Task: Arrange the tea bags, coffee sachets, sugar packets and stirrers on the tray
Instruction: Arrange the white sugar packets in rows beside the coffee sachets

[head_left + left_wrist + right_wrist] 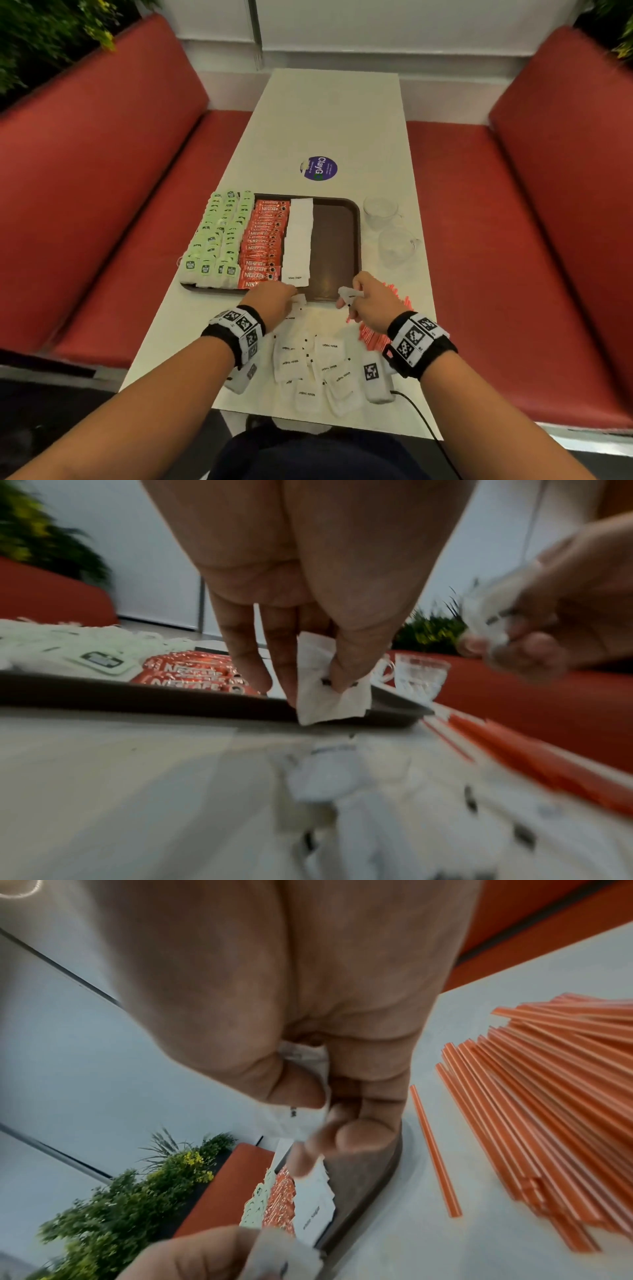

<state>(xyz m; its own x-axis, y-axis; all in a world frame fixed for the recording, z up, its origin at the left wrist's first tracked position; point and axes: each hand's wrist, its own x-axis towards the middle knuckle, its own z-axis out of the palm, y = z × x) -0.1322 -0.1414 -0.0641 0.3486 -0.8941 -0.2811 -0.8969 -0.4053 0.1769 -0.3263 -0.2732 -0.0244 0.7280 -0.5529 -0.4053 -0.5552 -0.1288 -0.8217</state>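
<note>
White paper is what both of your hands are holding. Your left hand (274, 301) pinches a sugar packet (329, 691) between thumb and fingertips, right over the near rim of the brown tray (337, 240), so the packet's lower corner hangs just at the rim. Your right hand (371, 301) has its fingers curled round a second sugar packet (347, 294), thumb pressing it against the index finger, and it hovers at the tray's near right corner, apart from your left hand.

Ahead of your left hand, inside the tray, lie three rows running away from you: green tea bags (219, 236) farthest out to the left, red Nescafe coffee sachets (265, 240) next, and a white column of sugar packets (299, 240) straight ahead of your left fingertips. Ahead of your right hand the tray floor is bare brown.

Between your two wrists and back toward your body, loose sugar packets (318, 366) lie scattered on the white counter (325, 113), several overlapping. Just to the outside of your right hand, partly hidden under its wrist, sits a fan of orange stirrers (548, 1123) on the counter, with one stirrer lying a little apart on the side nearer the tray.

Beyond your right hand, past the tray's right edge, stand two clear glass cups (382, 210), one behind the other. Farther ahead on the counter is a round purple sticker (319, 168). Red bench seats (102, 154) flank the counter on both sides.
</note>
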